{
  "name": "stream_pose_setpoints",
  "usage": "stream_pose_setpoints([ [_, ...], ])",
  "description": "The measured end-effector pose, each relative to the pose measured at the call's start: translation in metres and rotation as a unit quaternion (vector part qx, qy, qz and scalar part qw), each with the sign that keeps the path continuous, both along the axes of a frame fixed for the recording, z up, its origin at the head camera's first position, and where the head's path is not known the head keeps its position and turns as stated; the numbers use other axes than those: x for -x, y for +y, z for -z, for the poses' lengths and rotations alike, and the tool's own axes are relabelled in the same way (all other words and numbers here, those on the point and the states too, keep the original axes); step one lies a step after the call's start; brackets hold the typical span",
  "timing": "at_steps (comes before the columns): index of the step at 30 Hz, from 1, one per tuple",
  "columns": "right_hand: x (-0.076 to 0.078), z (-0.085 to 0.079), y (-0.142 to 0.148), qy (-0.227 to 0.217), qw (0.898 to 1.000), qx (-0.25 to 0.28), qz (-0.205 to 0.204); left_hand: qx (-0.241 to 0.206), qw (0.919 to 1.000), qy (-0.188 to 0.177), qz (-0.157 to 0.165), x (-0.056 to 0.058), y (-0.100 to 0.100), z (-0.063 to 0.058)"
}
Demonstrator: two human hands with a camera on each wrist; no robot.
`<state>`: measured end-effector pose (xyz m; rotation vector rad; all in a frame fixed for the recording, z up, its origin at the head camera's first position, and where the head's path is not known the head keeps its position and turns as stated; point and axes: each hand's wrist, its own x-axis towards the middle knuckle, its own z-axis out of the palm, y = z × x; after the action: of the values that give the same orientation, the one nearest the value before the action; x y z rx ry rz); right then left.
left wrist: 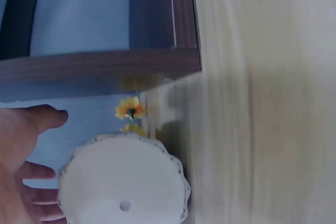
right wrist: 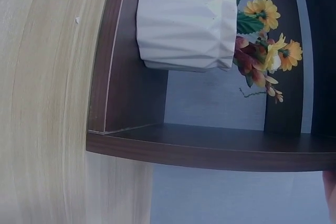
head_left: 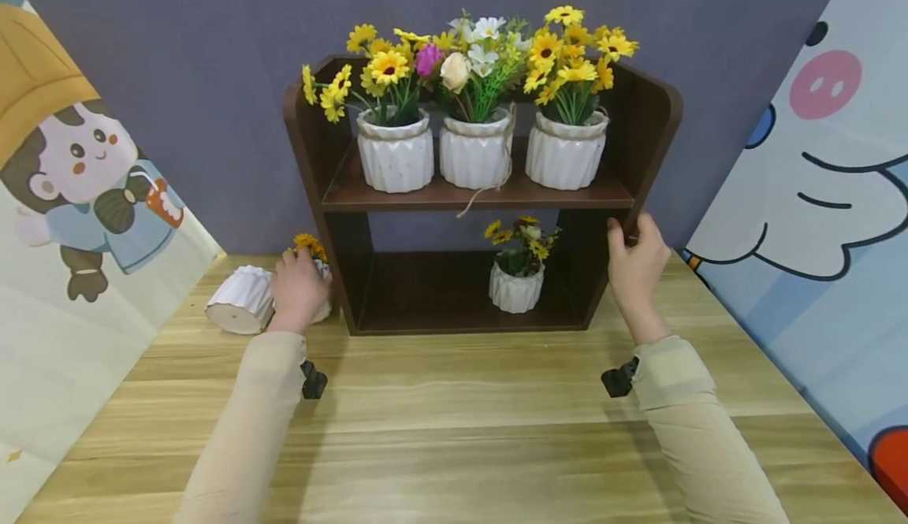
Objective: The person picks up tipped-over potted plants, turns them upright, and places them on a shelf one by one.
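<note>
My left hand point(head_left: 294, 288) is over a white ribbed flowerpot point(head_left: 324, 303) that lies on its side by the shelf's left panel. The left wrist view shows the flowerpot's round base point(left wrist: 126, 177) with a small hole; the thumb stands apart from it, and the fingertips are at its edge. Orange-yellow flowers point(head_left: 308, 245) peek out behind this hand. At the right panel of the brown two-tier shelf point(head_left: 475, 204), my right hand point(head_left: 634, 264) grips the front edge between thumb and fingers. In the right wrist view, only a sliver of that hand shows.
Another white flowerpot point(head_left: 240, 303) lies on its side at the far left. Three flowerpots with flowers point(head_left: 396, 154) stand on the upper tier, a loose string point(head_left: 489, 190) hanging from the middle one. A smaller potted plant point(head_left: 516, 288) stands on the lower tier.
</note>
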<state>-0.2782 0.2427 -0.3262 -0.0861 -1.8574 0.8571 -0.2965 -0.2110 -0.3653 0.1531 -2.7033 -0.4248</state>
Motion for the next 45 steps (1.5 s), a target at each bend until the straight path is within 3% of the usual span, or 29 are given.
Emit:
stream_pose_setpoints([
  [6, 0.000, 0.000, 0.000, 0.001, 1.000, 0.000, 0.000, 0.018, 0.9960, -0.087, -0.004, 0.009, -0.006, -0.001],
  [12, 0.000, 0.000, 0.000, -0.003, 1.000, -0.005, -0.001, 0.006, 0.9926, -0.117, -0.032, 0.017, -0.010, 0.004],
  [23, 0.000, -0.002, 0.000, -0.015, 1.000, 0.003, -0.007, -0.015, 0.9917, -0.115, -0.056, 0.018, -0.010, 0.007],
  [30, 0.000, 0.000, 0.002, -0.021, 1.000, 0.004, -0.008, -0.024, 0.9920, -0.118, -0.039, 0.015, -0.011, 0.007],
  [38, 0.000, 0.000, 0.001, -0.015, 1.000, 0.005, -0.001, -0.050, 0.9952, -0.076, -0.035, 0.007, -0.017, 0.009],
  [45, -0.001, -0.001, 0.000, -0.011, 1.000, 0.008, -0.002, -0.091, 0.9952, -0.032, -0.015, -0.010, -0.016, 0.006],
])
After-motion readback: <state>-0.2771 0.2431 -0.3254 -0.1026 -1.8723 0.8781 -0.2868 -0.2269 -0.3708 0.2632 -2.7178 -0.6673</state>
